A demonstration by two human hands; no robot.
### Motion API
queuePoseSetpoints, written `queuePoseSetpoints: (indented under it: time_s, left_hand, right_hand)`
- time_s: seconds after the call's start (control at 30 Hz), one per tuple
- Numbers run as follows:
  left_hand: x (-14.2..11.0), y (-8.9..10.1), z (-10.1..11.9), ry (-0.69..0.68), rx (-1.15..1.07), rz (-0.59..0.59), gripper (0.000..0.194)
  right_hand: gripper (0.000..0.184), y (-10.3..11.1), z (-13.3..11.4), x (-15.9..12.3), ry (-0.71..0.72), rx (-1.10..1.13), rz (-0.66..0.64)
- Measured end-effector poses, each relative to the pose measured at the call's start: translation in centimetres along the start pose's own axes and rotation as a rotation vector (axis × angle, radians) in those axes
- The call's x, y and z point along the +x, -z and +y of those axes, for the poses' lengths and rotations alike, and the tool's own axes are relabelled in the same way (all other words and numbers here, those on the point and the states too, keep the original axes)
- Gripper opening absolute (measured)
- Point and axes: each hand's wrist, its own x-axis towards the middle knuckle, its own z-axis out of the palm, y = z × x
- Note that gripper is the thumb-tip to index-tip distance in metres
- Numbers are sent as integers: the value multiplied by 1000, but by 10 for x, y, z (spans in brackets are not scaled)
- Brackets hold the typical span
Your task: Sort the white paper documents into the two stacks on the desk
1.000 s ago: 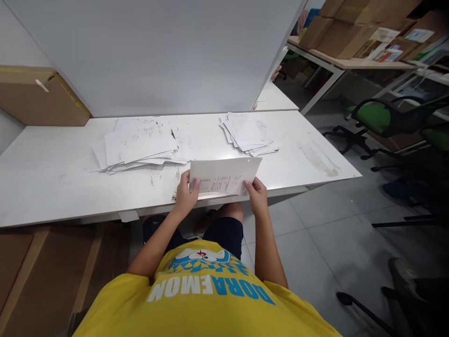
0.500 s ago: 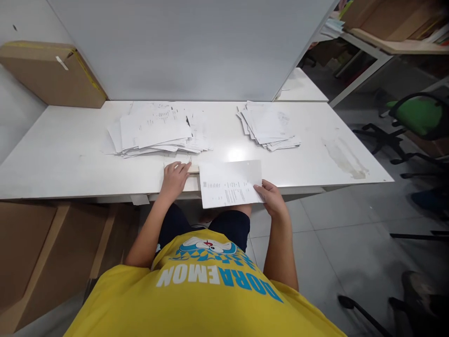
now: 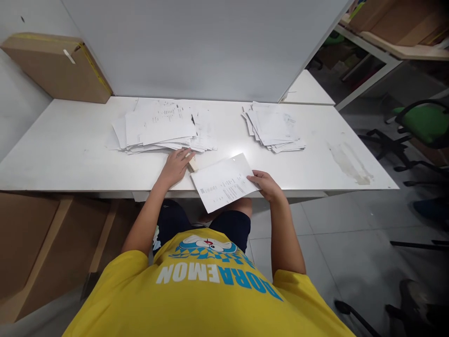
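My right hand (image 3: pixel 268 185) pinches the right edge of a printed sheet of paper (image 3: pixel 224 182), thumb on top. The sheet is tilted and reaches over the front edge of the desk. My left hand (image 3: pixel 177 166) is closed over a short pale strip (image 3: pixel 192 164), perhaps wood, by the sheet's left corner. Most of the strip is hidden by the fingers and the paper. Just beyond the left hand lies a wide, untidy pile of papers (image 3: pixel 159 126). Another, smaller pile of papers (image 3: pixel 271 124) rests farther right.
The white desk (image 3: pixel 80 159) backs onto a grey panel (image 3: pixel 203 47). A cardboard box (image 3: pixel 59 70) leans at the back left. Brown shelving or boxes (image 3: pixel 70 238) stand under the desk at left. To the right are a green chair (image 3: pixel 421 124) and another table (image 3: pixel 389 44).
The sheet has turned, its right side swinging away from me. My left hand has shifted slightly forward, and the pale strip has turned with it. Both piles stay put as the view shifts slightly.
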Motion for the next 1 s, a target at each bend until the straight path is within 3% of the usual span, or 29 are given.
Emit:
queuePoseSetpoints:
  time_s: [0.23, 0.5, 1.0]
  left_hand:
    - [-2, 4, 4, 16, -64, -83, 54]
    - [-2, 7, 9, -159, -85, -74, 50]
    - [3, 1, 5, -78, -206, -136, 47]
  right_hand:
    - [31, 0, -3, 5, 27, -80, 15]
    - [33, 2, -2, 11, 14, -83, 27]
    - [34, 0, 3, 11, 76, -69, 76]
